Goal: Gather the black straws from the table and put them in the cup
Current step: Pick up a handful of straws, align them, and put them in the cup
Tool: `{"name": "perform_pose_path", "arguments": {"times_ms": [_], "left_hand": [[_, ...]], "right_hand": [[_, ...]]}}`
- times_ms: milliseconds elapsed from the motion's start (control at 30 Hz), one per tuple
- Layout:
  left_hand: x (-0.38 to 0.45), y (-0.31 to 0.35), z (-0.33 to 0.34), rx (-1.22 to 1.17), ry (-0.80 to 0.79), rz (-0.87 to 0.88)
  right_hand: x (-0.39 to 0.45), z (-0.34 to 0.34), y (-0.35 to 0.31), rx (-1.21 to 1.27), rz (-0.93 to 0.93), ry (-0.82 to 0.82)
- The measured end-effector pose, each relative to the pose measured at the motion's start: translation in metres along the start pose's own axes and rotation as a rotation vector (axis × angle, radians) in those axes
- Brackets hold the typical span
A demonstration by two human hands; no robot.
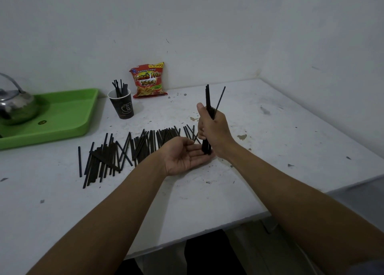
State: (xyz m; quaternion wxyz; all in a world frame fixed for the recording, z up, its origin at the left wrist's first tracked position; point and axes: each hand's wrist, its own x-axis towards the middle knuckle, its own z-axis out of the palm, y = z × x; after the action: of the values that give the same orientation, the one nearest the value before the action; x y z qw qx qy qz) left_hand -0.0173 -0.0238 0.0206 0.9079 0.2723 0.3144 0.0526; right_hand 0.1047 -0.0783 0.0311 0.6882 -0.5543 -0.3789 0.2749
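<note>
My right hand [214,129] is shut on an upright bundle of black straws [208,97], whose lower ends rest on the palm of my left hand [185,157]. My left hand lies open, palm up, on the white table [270,129]. One straw in the bundle leans off to the right. Many loose black straws [124,150] lie scattered in a row across the table, left of and behind my hands. A dark paper cup [122,105] stands at the back left with several straws standing in it.
A green tray [68,117] with a metal kettle [14,106] on it sits at the far left. A red snack bag [148,80] leans against the wall behind the cup. The table's front edge runs diagonally at lower right.
</note>
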Motion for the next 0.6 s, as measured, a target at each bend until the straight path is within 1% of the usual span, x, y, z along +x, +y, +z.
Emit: {"name": "perform_pose_path", "arguments": {"times_ms": [133, 267, 400, 500, 600], "left_hand": [[-0.0001, 0.0008, -0.0013, -0.008, 0.010, 0.022], [-0.0008, 0.0008, -0.0028, -0.019, 0.008, 0.028], [-0.0021, 0.0002, -0.0026, -0.027, -0.008, 0.030], [-0.0032, 0.0001, -0.0027, -0.029, -0.010, 0.031], [-0.0056, 0.0007, -0.0039, -0.018, 0.004, 0.044]], "right_hand": [[0.0008, 0.0009, -0.0017, -0.140, -0.081, -0.012], [0.0013, 0.0000, -0.0028, -0.163, -0.132, -0.014], [-0.0014, -0.0012, -0.0018, -0.136, -0.157, -0.002], [-0.0026, 0.0013, -0.0030, -0.100, -0.143, 0.042], [-0.0013, 0.0045, -0.0053, -0.029, -0.104, 0.047]]}}
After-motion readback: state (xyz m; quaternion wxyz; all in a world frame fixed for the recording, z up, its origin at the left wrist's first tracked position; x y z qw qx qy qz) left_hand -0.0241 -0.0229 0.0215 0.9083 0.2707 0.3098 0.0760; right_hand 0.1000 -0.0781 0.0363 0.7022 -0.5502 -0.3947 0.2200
